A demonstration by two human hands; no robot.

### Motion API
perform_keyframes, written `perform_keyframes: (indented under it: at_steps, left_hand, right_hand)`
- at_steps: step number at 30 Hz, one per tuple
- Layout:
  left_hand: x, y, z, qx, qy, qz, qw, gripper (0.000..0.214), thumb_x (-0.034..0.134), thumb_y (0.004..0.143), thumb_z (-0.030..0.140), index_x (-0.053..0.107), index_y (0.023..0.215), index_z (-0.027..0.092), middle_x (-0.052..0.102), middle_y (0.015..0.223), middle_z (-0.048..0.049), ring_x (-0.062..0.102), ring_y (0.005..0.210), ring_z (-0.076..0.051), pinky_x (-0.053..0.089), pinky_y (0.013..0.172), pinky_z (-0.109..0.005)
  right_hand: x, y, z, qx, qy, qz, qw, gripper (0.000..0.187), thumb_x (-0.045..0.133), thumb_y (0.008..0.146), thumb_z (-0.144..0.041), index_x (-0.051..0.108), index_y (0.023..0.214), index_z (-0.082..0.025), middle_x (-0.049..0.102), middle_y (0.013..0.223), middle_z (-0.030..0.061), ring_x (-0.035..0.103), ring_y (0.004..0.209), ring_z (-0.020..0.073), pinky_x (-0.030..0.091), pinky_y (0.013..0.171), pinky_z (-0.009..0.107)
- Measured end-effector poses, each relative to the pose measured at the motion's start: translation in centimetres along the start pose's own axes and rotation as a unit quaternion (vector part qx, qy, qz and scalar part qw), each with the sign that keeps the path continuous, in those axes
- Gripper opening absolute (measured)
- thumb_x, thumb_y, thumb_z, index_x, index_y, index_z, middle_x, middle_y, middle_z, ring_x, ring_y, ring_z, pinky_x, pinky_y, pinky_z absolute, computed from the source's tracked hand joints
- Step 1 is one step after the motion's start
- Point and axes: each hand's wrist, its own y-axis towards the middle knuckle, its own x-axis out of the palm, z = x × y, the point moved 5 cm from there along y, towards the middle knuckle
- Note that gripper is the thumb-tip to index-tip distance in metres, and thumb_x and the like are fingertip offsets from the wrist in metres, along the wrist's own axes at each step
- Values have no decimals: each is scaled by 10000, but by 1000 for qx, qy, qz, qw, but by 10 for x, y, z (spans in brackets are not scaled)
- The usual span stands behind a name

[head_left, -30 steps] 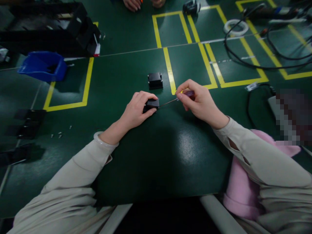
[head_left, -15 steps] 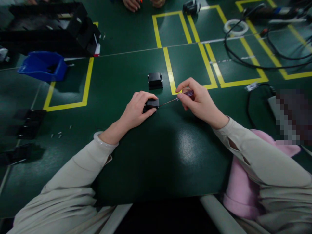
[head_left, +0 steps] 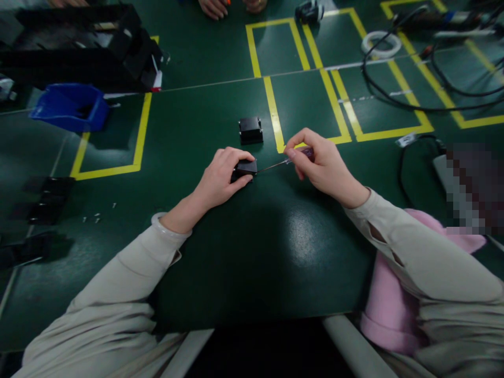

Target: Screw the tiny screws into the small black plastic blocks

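Thumb and fingers of my left hand (head_left: pixel 222 178) grip a small black block (head_left: pixel 247 167) on the green table, its left part hidden under the hand. My right hand (head_left: pixel 318 165) is closed around the dark reddish handle of a screwdriver (head_left: pixel 275 165). The screwdriver's thin shaft points left, and its tip meets the block's right side near a corner. Just beyond my left hand stands a second black block (head_left: pixel 251 130), with small shiny screw heads at its sides.
Several loose screws (head_left: pixel 97 216) and dark parts (head_left: pixel 47 202) lie at left, near a blue bin (head_left: pixel 71 107) and a black crate (head_left: pixel 79 50). Another person's hand (head_left: pixel 214 7) shows at the far edge. Cables (head_left: pixel 394 102), a white ring (head_left: pixel 381 44) and pink cloth (head_left: pixel 389 310) are at right.
The fingers of my right hand have shifted slightly on the screwdriver handle. My left hand and the block stay put.
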Motion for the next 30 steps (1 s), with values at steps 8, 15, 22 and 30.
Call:
perform_keyframes:
  at_steps: [8,15,22,30]
  left_hand:
    - [-1,0,1,6,-1,2,1000,315,564,964,312,553,1257,198,626,1282,-100,554,1171,-282,436,1002,-442]
    - [-1,0,1,2,-1,-1,1000,315,562,967,314,551,1260,200,620,1290,-97,551,1180,-281,432,1013,-442]
    - [0,0,0,10,0,5,1000,320,566,962,316,552,1257,192,623,1285,-97,552,1186,-283,428,1022,-441]
    - [0,0,0,8,-2,5,1000,320,568,963,315,551,1259,195,622,1284,-94,551,1179,-278,431,1009,-435]
  right_hand:
    - [-1,0,-1,-1,0,5,1000,83,568,991,-287,516,935,-255,473,571,-90,471,445,89,344,464,269]
    - [-2,0,-3,-17,-13,8,1000,61,578,978,-248,520,1000,-249,498,619,-82,490,483,91,385,504,282]
    - [-1,0,0,-1,-6,2,1000,59,550,991,-221,512,949,-237,473,568,-98,470,433,75,336,456,255]
    - [-1,0,-1,5,-4,7,1000,93,559,987,-199,511,915,-234,471,573,-93,464,431,71,323,450,257]
